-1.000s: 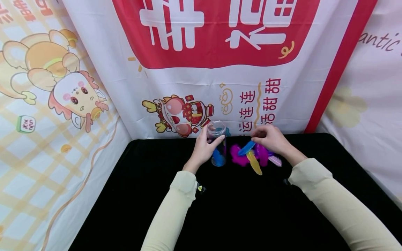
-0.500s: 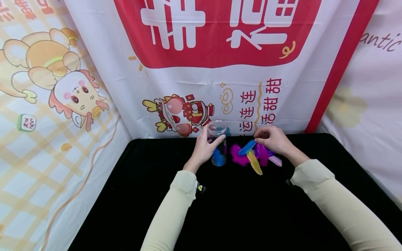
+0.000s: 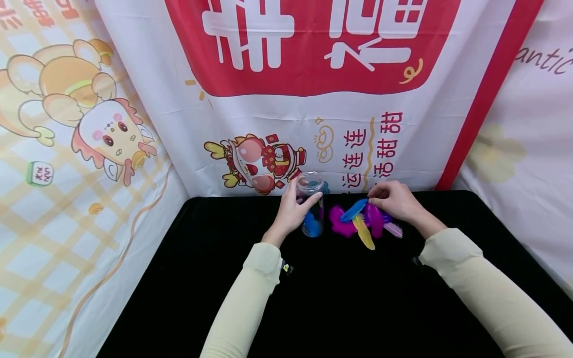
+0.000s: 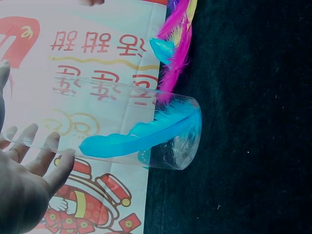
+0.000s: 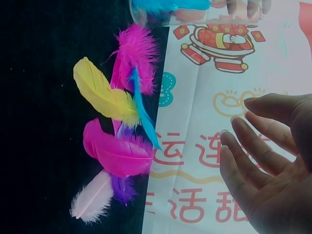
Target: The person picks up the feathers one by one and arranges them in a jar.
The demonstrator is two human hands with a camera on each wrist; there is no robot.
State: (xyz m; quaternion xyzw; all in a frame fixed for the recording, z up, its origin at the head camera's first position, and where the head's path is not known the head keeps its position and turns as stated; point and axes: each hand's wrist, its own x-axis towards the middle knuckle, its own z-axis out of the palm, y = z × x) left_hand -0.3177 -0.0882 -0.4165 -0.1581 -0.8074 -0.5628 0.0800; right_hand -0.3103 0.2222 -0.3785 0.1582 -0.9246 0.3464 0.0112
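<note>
My left hand (image 3: pixel 286 216) grips a clear, lidless jar (image 3: pixel 316 211) standing upright on the black table, thumb across its front. A bright blue feather (image 4: pixel 141 139) lies inside, near the bottom. To the right of the jar is a loose pile of feathers: a yellow feather (image 5: pixel 100 92), a thin blue feather (image 5: pixel 143 114), two magenta ones, a purple feather (image 5: pixel 123 187) and a pale pink feather (image 5: pixel 95 197). My right hand (image 3: pixel 396 201) hovers beside the pile. In the right wrist view its fingers are loosely bent, with nothing between them.
The black tabletop (image 3: pixel 340 298) stretches toward me. A white and red printed cloth (image 3: pixel 250 114) hangs right behind the jar and feathers. Another patterned cloth (image 3: pixel 67 199) borders the table on the left.
My right hand has drawn slightly to the right, away from the blue feather on the pile. The left hand and jar hold their place, and the feathers lie as before.
</note>
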